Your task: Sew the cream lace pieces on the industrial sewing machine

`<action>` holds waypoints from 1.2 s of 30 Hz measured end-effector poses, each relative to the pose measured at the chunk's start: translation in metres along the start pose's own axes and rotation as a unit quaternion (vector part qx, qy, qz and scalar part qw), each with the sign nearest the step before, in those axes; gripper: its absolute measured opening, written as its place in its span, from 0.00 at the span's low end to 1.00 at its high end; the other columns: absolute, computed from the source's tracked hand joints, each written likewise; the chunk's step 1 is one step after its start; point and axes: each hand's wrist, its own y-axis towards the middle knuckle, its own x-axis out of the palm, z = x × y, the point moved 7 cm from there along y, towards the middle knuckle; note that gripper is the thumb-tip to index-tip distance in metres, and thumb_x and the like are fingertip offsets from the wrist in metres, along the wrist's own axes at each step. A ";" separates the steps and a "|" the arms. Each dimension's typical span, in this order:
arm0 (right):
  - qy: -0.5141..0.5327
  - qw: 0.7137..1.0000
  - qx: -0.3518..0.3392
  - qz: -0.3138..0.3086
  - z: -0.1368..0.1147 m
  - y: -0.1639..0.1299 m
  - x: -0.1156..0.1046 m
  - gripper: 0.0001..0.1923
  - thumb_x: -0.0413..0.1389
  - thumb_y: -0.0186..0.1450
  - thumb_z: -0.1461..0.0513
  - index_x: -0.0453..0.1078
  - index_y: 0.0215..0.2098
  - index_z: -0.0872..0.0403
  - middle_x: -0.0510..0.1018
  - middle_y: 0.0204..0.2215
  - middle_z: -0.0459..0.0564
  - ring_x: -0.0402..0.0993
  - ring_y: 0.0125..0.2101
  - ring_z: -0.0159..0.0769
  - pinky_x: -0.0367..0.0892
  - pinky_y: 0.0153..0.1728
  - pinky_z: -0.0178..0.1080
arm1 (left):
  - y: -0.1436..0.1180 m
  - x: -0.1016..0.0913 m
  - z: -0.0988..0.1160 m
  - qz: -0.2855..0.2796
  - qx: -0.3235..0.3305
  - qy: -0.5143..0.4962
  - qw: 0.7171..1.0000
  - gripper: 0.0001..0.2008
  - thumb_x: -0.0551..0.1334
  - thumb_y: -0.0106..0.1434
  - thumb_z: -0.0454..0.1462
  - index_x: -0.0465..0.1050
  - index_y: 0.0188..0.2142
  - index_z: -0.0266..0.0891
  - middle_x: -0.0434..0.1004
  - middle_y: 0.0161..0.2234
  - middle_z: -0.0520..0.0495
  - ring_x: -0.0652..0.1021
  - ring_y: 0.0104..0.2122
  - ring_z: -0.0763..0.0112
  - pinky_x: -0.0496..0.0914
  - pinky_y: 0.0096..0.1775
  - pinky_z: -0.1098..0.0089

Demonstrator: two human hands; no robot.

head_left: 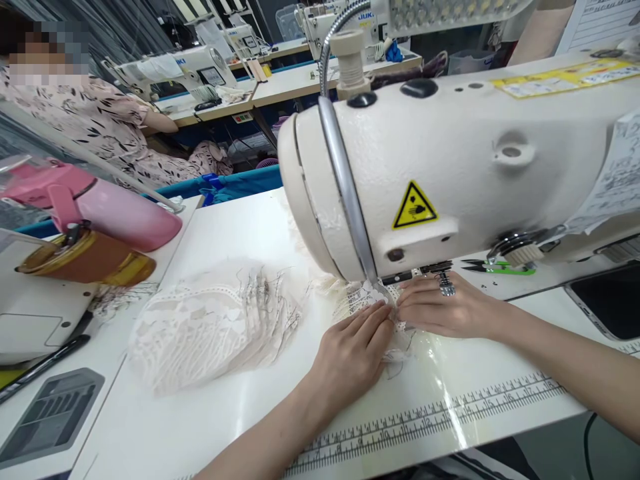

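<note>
Sewing-room table (240, 227), centre frame: left hand (350, 353) and right hand (440, 307) lie flat, fingers open, pressing a lace piece (357, 300) under the sewing machine (450, 160); stacked lace (210, 327) lies lower left.

White table (240, 227), lace pile (210, 327), sewing machine (450, 160)

The sewing machine (450, 167) hides the needle — its body runs off the right edge.
</note>
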 end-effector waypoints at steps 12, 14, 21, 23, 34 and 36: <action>0.033 0.999 0.033 -0.005 0.009 -0.002 0.002 0.07 0.51 0.68 0.67 0.71 0.37 0.55 0.79 0.31 0.44 0.75 0.32 0.29 0.71 0.33 0.34 | 0.004 0.004 -0.004 0.009 -0.005 -0.007 1.000 0.13 0.52 0.61 0.26 0.69 0.43 0.31 0.77 0.48 0.40 0.75 0.51 0.64 0.75 0.48 0.64; 0.013 0.999 0.029 -0.009 0.008 0.000 0.002 0.08 0.50 0.68 0.67 0.71 0.36 0.55 0.79 0.30 0.44 0.74 0.31 0.29 0.70 0.32 0.34 | 0.005 0.004 -0.004 0.009 -0.005 -0.006 1.000 0.13 0.52 0.61 0.26 0.69 0.43 0.32 0.76 0.48 0.40 0.75 0.51 0.64 0.74 0.49 0.64; -0.006 1.000 0.015 0.016 -0.003 0.002 0.004 0.07 0.53 0.66 0.69 0.71 0.36 0.54 0.80 0.33 0.42 0.74 0.36 0.28 0.70 0.40 0.34 | 0.001 0.001 -0.006 0.004 -0.023 0.026 0.999 0.12 0.53 0.57 0.26 0.69 0.39 0.33 0.77 0.48 0.39 0.76 0.49 0.64 0.75 0.48 0.65; 0.006 1.000 0.018 0.004 -0.005 -0.001 0.014 0.07 0.52 0.66 0.68 0.71 0.38 0.53 0.79 0.36 0.42 0.74 0.38 0.29 0.70 0.44 0.37 | -0.001 0.000 -0.010 0.002 -0.041 0.033 0.999 0.12 0.53 0.55 0.25 0.69 0.37 0.34 0.77 0.47 0.39 0.77 0.48 0.64 0.75 0.47 0.65; 0.014 0.999 0.036 -0.014 -0.006 -0.002 0.034 0.11 0.51 0.65 0.72 0.71 0.40 0.54 0.80 0.38 0.46 0.74 0.43 0.32 0.70 0.46 0.40 | -0.002 0.003 -0.025 -0.013 -0.104 0.048 0.993 0.14 0.56 0.51 0.26 0.65 0.37 0.37 0.76 0.49 0.40 0.79 0.45 0.62 0.76 0.44 0.65; 0.016 0.999 0.039 -0.016 -0.006 -0.002 0.034 0.11 0.50 0.65 0.72 0.71 0.41 0.56 0.79 0.38 0.47 0.74 0.44 0.34 0.70 0.46 0.40 | -0.002 0.005 -0.026 -0.014 -0.103 0.052 0.993 0.14 0.56 0.51 0.26 0.64 0.38 0.38 0.76 0.49 0.40 0.79 0.44 0.62 0.76 0.44 0.64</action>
